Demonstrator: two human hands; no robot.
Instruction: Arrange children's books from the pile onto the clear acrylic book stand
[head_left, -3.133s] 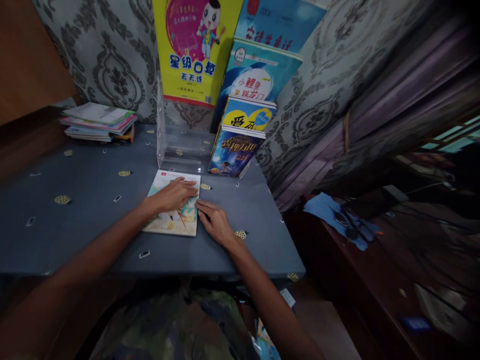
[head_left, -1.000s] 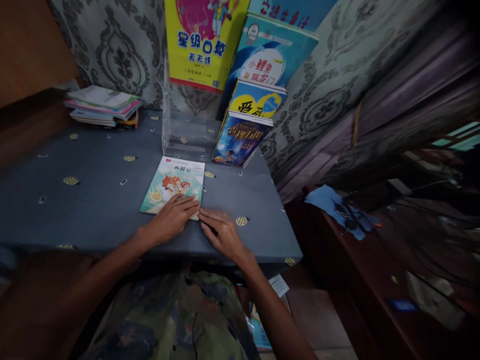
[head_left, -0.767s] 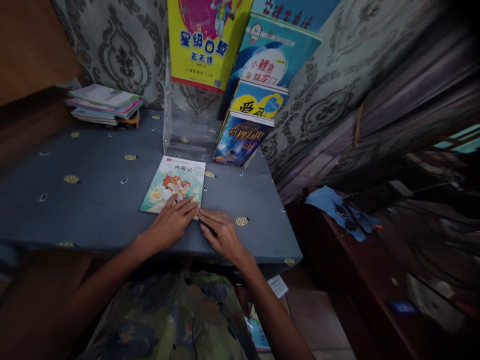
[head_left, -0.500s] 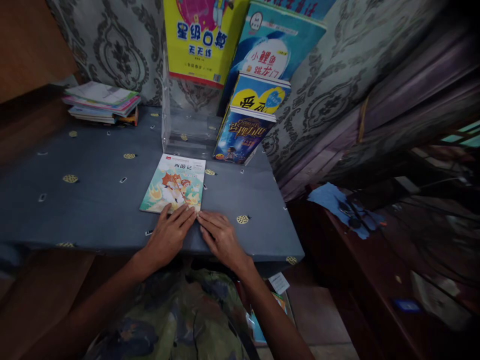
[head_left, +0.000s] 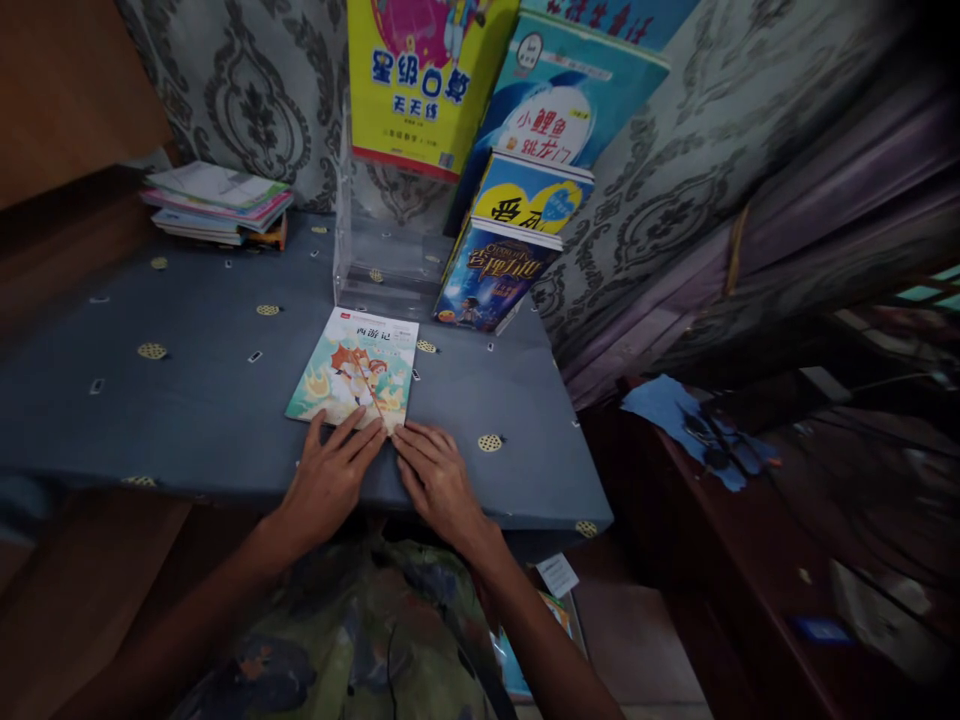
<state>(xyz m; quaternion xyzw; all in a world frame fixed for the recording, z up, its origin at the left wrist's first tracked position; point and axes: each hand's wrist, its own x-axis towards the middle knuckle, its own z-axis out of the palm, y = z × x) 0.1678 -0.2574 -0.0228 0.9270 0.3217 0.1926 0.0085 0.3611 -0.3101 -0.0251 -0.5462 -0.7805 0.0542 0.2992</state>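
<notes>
A thin picture book (head_left: 358,365) with a green and white cover lies flat on the cloth-covered table (head_left: 202,420), close to its front edge. The fingers of my left hand (head_left: 330,468) are spread and rest on the book's lower edge. At the lower right corner, the fingertips of my right hand (head_left: 439,475) touch the book. Its fingers are stretched out side by side, with the thumb lower down. Neither hand grasps the book.
Behind the book stands a clear acrylic rack (head_left: 341,230) with a yellow workbook (head_left: 416,110). Beside it several books, including a dark blue one (head_left: 499,275), stand in tiers. A stack of books (head_left: 217,205) sits at the back left. A blue cloth (head_left: 675,420) lies on the right.
The view has shifted slightly, so the table and books appear a little farther right. Both hands stay at the book's lower edge, and the book remains flat.
</notes>
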